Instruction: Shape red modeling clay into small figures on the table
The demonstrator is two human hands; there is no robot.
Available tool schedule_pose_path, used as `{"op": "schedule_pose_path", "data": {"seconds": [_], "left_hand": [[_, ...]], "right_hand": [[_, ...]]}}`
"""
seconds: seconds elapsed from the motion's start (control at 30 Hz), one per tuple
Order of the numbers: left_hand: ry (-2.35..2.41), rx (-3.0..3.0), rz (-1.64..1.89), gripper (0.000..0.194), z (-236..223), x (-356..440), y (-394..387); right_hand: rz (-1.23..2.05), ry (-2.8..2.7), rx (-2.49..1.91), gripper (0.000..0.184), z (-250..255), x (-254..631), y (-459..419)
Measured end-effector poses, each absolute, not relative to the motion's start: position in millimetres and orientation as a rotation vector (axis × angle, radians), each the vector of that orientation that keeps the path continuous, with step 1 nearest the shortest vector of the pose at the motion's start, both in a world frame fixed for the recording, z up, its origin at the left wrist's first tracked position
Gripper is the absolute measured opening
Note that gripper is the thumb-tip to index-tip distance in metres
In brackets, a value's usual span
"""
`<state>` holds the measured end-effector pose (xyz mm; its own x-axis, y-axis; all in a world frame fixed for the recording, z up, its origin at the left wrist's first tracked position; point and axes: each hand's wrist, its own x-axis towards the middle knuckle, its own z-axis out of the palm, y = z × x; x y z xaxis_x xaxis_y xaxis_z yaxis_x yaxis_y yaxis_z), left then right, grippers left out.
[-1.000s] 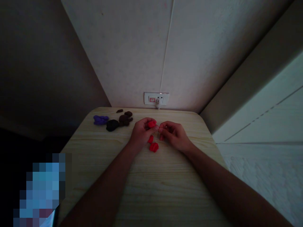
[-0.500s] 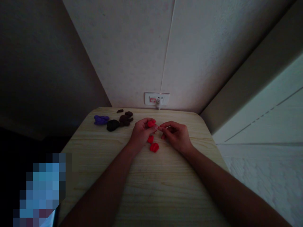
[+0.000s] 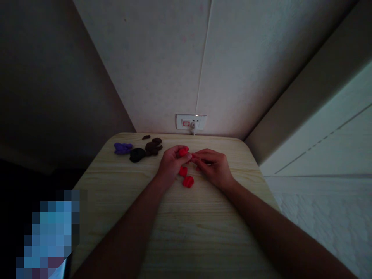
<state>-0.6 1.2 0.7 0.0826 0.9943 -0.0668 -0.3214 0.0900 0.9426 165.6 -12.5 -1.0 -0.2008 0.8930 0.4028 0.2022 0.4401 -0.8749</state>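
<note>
My left hand (image 3: 171,161) is closed around a lump of red modelling clay (image 3: 183,151), which shows above the thumb. Close beside it, my right hand (image 3: 213,162) pinches with thumb and fingertips at a small red bit of clay (image 3: 193,155), right by the left thumb. Whether that bit is joined to the lump is too small to tell. Below the hands, two more red clay pieces lie on the table: a smaller one (image 3: 183,171) near the left wrist and a rounded, ridged one (image 3: 188,181) just nearer to me.
On the wood-grain table (image 3: 186,228), purple clay (image 3: 123,148), black clay (image 3: 137,155) and several brown clay pieces (image 3: 153,147) lie at the back left. Behind the table is a wall with a socket (image 3: 191,122) and a plug in it. A pixelated patch covers the lower left.
My right hand has come slightly closer to the left, its fingertips now at the left thumb. The whole view has shifted a little; the clay on the table stays in place.
</note>
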Motion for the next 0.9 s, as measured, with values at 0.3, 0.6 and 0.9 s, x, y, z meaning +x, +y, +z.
{"op": "schedule_pose_path", "data": {"seconds": [0.3,0.6,0.9], "left_hand": [[0.953,0.949,1.182,0.038,3.2,0.4,-0.3],[0.945,0.969,1.174,0.036,6.7,1.3,-1.6],[0.96,0.965,1.231,0.032,0.5,0.1,2.0]], "right_hand": [[0.744,-1.704,-1.031,0.029,-1.9,168.9,-9.9],[0.562,-1.825,-1.02,0.029,0.9,171.9,-11.9],[0.53,-1.82,-1.113,0.033,0.8,173.6,-9.4]]}}
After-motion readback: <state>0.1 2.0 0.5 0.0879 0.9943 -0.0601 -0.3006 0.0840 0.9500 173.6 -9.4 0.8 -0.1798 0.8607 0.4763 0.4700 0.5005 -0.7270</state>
